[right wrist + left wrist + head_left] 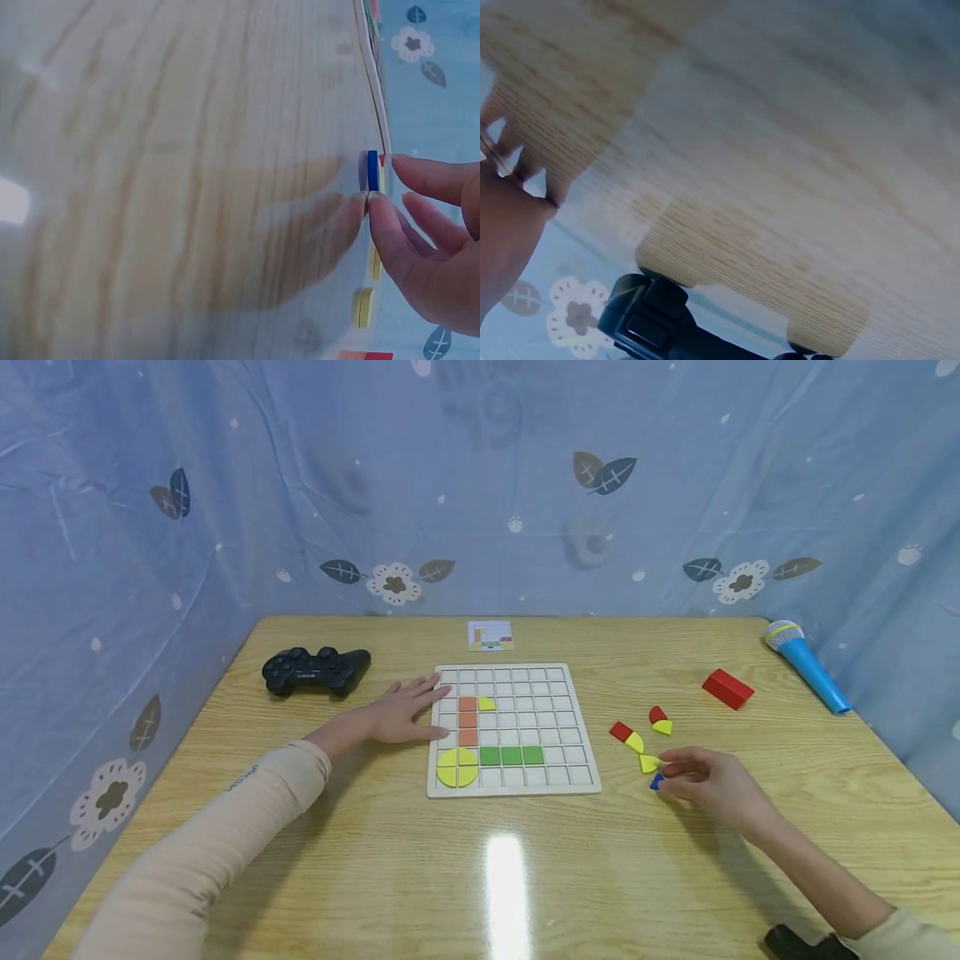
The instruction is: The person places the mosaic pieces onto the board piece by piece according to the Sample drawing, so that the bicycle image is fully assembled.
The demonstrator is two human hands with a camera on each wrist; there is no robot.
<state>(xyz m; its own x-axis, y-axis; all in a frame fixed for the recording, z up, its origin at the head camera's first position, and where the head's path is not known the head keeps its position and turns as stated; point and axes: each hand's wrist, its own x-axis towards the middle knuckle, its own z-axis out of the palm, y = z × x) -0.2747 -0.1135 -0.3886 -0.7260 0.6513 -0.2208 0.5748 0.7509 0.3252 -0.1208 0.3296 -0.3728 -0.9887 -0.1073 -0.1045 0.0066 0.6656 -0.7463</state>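
Note:
My left hand lies with fingers spread over the left edge of a white grid board. On the board sit orange squares, a yellow circle of quarter pieces, a row of green squares and one yellow quarter piece. Right of the board, my right hand has its thumb and forefinger apart. Their tips are right at a yellow piece and a blue piece. In the right wrist view, the blue piece stands out beside the fingertips.
Red pieces and yellow pieces lie past my right hand. Farther right are a red block and a blue microphone. A game controller sits left, a pattern card behind the board.

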